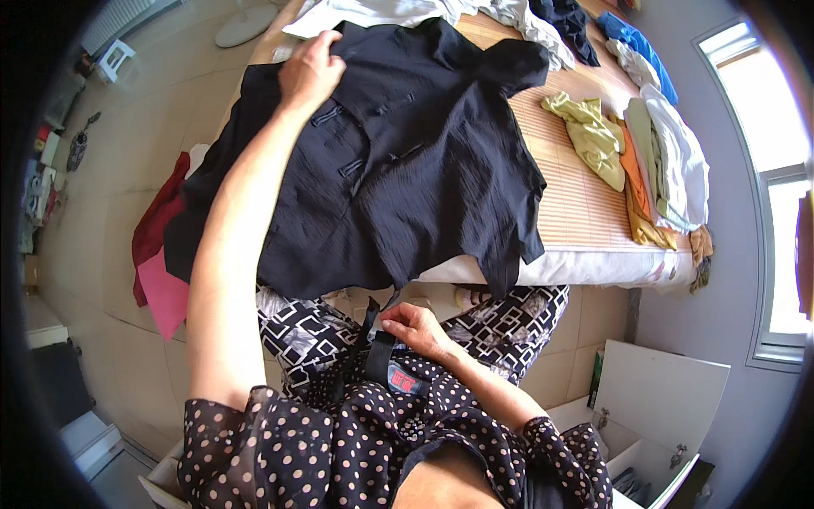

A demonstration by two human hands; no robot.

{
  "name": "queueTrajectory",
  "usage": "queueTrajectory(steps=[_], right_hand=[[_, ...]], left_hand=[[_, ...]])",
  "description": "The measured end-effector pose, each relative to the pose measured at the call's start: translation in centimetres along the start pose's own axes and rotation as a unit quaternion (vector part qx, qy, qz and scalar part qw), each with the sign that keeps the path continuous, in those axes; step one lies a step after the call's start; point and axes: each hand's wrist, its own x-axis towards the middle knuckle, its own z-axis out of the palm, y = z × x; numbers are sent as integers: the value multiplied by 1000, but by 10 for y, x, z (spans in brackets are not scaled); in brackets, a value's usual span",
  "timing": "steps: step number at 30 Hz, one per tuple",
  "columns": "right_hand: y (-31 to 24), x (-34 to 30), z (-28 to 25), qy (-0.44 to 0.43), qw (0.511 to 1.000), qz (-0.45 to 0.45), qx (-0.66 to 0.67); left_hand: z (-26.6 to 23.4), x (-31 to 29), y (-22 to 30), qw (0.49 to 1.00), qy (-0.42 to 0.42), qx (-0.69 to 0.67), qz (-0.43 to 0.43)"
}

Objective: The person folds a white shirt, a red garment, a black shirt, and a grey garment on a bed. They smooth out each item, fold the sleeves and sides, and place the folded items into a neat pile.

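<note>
A black short-sleeved shirt (398, 161) with knotted cloth fastenings lies spread over the near part of the bed, its lower edge hanging over the side towards my lap. My left hand (312, 69) is stretched far forward, fingers closed on the cloth at the shirt's far left edge. Just below the near hem, my right hand (417, 331) has its fingers curled together beside a black strap (380, 356) that hangs in front of me. Whatever its fingertips pinch, if anything, is too small to make out.
The bed (577, 212) has a slatted mat. On its right lie a crumpled yellow-green garment (589, 136) and a folded pile (674, 161); more clothes lie at the far end. Red cloth (161, 220) hangs at the left. An open white cabinet (661, 382) stands lower right.
</note>
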Motion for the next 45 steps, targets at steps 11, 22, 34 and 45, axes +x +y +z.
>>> queueTrajectory(steps=[11,22,34,45], right_hand=[[-75,-31,-47,58,986,-156,-11],[-74,62,16,119,692,-478,-529],[-121,26,-90,150,870,-253,395],[-77,-26,-209,463,806,-216,299]], left_hand=[[-185,-150,-138,980,77,117,-141],[-227,-269,-138,787,-193,-338,-478],[-167,47,93,725,-157,-638,-208],[8,16,24,985,-97,26,-141]])
